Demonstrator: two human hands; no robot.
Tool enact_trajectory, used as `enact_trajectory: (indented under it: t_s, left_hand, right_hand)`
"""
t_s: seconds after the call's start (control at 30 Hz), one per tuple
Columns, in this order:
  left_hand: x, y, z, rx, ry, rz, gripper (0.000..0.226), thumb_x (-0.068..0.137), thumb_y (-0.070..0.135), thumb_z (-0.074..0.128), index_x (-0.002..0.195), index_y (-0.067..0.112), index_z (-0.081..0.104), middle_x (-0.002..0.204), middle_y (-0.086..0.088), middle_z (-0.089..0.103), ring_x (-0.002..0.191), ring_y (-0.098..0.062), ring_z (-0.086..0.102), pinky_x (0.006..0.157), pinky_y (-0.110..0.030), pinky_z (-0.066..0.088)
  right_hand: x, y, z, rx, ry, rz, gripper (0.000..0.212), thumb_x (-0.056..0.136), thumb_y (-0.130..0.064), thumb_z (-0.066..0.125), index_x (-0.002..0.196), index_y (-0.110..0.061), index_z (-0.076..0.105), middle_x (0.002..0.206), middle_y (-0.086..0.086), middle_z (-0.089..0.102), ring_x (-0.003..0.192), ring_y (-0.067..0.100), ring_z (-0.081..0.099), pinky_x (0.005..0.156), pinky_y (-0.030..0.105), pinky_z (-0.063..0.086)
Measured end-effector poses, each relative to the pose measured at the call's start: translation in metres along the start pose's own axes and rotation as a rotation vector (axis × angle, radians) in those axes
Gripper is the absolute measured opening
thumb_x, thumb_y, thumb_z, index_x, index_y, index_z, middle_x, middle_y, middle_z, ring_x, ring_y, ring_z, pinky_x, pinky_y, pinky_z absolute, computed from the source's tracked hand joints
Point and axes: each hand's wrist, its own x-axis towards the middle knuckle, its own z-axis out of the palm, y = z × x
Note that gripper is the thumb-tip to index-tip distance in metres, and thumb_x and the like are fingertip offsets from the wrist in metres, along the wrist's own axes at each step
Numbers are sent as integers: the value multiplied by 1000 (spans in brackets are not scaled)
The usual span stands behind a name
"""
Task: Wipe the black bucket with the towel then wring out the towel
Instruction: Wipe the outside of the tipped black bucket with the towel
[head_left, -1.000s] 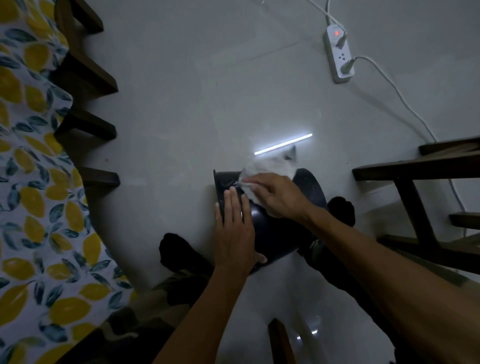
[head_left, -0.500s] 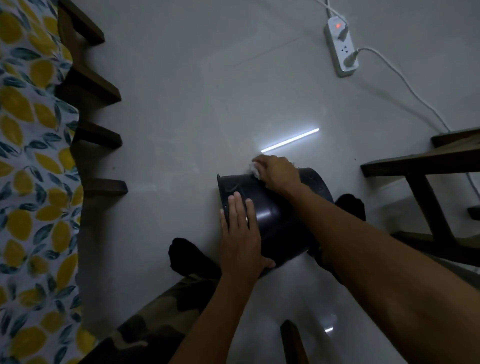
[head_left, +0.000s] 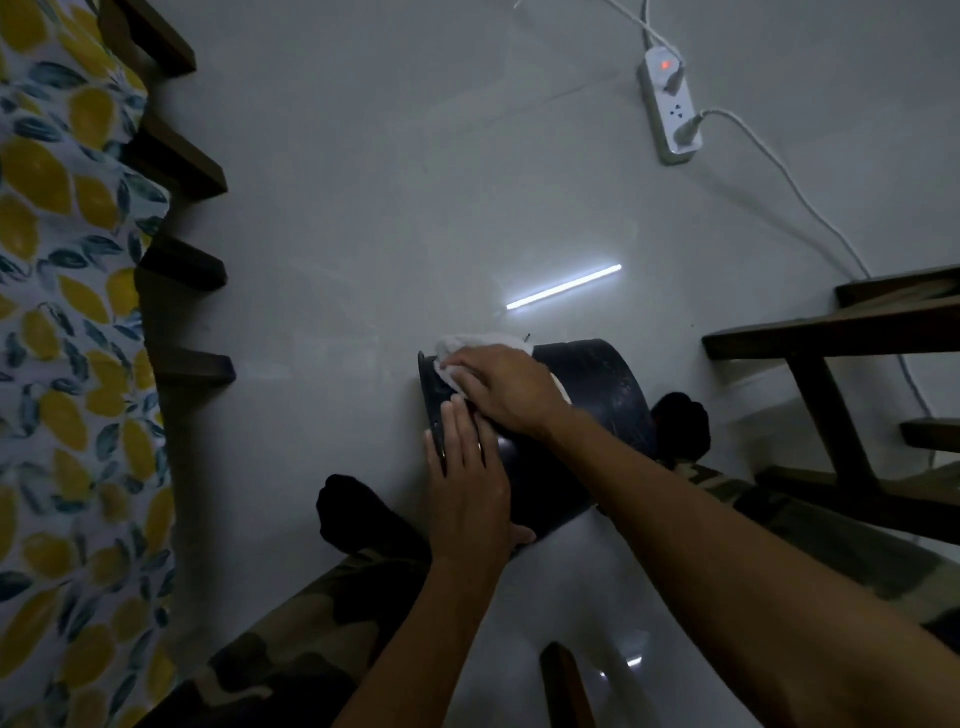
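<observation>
The black bucket (head_left: 597, 395) lies on its side on the pale floor between my feet, rim toward the left. My right hand (head_left: 498, 384) presses the white towel (head_left: 467, 344) against the bucket's upper side near the rim; most of the towel is hidden under the palm. My left hand (head_left: 467, 478) lies flat on the bucket's near side, fingers stretched toward the rim, thumb hooked around the wall.
A white power strip (head_left: 670, 109) with a lit red switch and cables lies at the back right. Dark wooden furniture (head_left: 831, 332) stands to the right, wooden legs (head_left: 182, 364) and a lemon-print cloth (head_left: 62, 312) to the left. My black-socked feet (head_left: 358, 514) flank the bucket.
My right hand slid with the towel from the bucket's far edge back toward me and the rim. The towel shows more now. My left hand stayed flat on the bucket.
</observation>
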Motion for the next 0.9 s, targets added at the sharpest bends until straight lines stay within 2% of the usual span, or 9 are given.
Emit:
enact_trajectory:
  t_s: [0.17,0.3,0.43,0.53,0.63,0.7,0.77,0.83,0.9]
  left_hand:
    - [5,1,-2,-35,9,2,161,49,82,75,155,-1,-13,156,-30,-29,147,-45,-21,120,-60,2]
    - [5,0,-4,-49,1,7,160,49,83,75,155,2,-15,157,-27,-30,148,-43,-21,121,-59,4]
    - [7,0,-11,-43,5,9,158,51,81,75,155,4,-16,159,-26,-28,149,-42,-18,122,-57,6]
    - [7,2,-13,-48,8,6,159,49,80,78,155,4,-13,160,-25,-25,150,-41,-17,122,-57,6]
    - [7,1,-11,-46,11,4,160,47,81,78,156,3,-10,159,-26,-25,150,-42,-16,122,-58,6]
    - [6,1,-9,-40,3,0,161,48,82,77,156,2,-12,158,-27,-27,149,-42,-17,121,-58,6]
    - [6,2,-7,-29,4,-6,162,47,84,75,155,1,-13,157,-28,-28,149,-43,-18,121,-59,5]
    - [4,2,-6,-9,7,-10,162,48,85,74,155,0,-14,157,-29,-29,149,-44,-18,120,-59,5]
    - [3,2,-6,15,16,-12,161,49,85,72,154,-1,-13,156,-31,-28,149,-45,-18,120,-60,4]
  right_hand:
    - [41,25,-11,-163,-107,232,41,100,-47,31,118,-22,59,116,10,70,98,31,64,79,39,44]
    - [27,67,-30,-204,-4,419,43,100,-42,31,118,-14,60,117,18,68,101,37,63,78,41,41]
    - [1,87,-44,-182,123,447,43,100,-43,32,112,-13,61,108,15,70,95,35,63,80,41,48]
    - [-28,89,-44,-182,313,474,39,102,-39,36,112,-13,63,105,12,69,95,33,63,79,39,50]
    - [-75,78,-25,-183,495,445,33,105,-32,38,117,-14,62,119,9,66,112,27,61,94,40,51]
    - [-105,59,-6,-199,485,382,32,103,-26,42,126,-14,61,130,10,63,126,25,56,107,44,46]
    - [-114,41,9,-251,427,283,33,98,-19,53,129,-11,62,132,13,65,130,28,56,110,48,45]
    - [-100,29,12,-276,405,152,32,97,-19,59,127,-12,65,126,11,68,122,26,61,107,44,48]
    - [-70,19,-1,-245,340,38,28,102,-29,48,121,-19,66,113,4,71,102,19,65,96,35,51]
